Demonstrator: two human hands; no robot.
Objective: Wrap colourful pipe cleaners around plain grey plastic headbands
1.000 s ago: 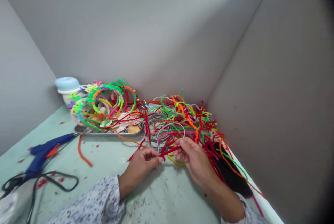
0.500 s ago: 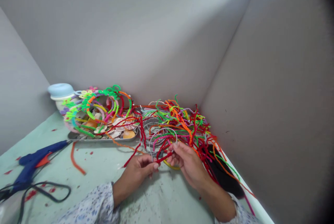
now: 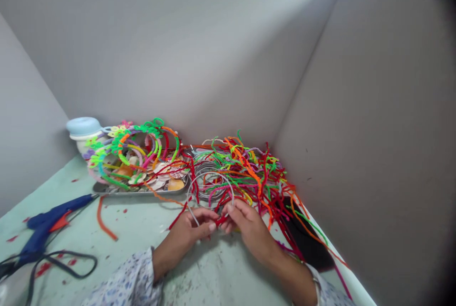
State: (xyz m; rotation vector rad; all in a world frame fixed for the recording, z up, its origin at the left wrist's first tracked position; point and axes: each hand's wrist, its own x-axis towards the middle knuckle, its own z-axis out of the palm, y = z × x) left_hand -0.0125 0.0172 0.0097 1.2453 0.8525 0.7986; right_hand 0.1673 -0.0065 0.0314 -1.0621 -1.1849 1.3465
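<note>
A thin grey wire hoop [image 3: 189, 187] stands upright between my hands, its lower part hidden by fingers. A red pipe cleaner [image 3: 221, 221] lies along the hoop's near side, between my fingertips. My left hand [image 3: 185, 237] is closed, thumb and fingers pinching the hoop and the red strip at the left. My right hand [image 3: 251, 230] is closed too, its fingertips pinching the red pipe cleaner by the hoop's right side. Just behind the hands lies a tangled pile of coloured pipe cleaners [image 3: 249, 173], with more grey wire hoops [image 3: 204, 196] in it.
At the left, a metal tray [image 3: 142, 193] of shells bears several pipe-cleaner-wrapped rings [image 3: 123, 154]. A blue glue gun [image 3: 59, 211] with a dark cord lies nearby, beside an orange pipe cleaner [image 3: 104, 223]. A lidded jar [image 3: 85, 128] stands behind; a black flat object [image 3: 309, 244] lies right.
The hoop has shifted left and tilted with my hands. My hands have come closer together, and less of the red pipe cleaner shows between them.
</note>
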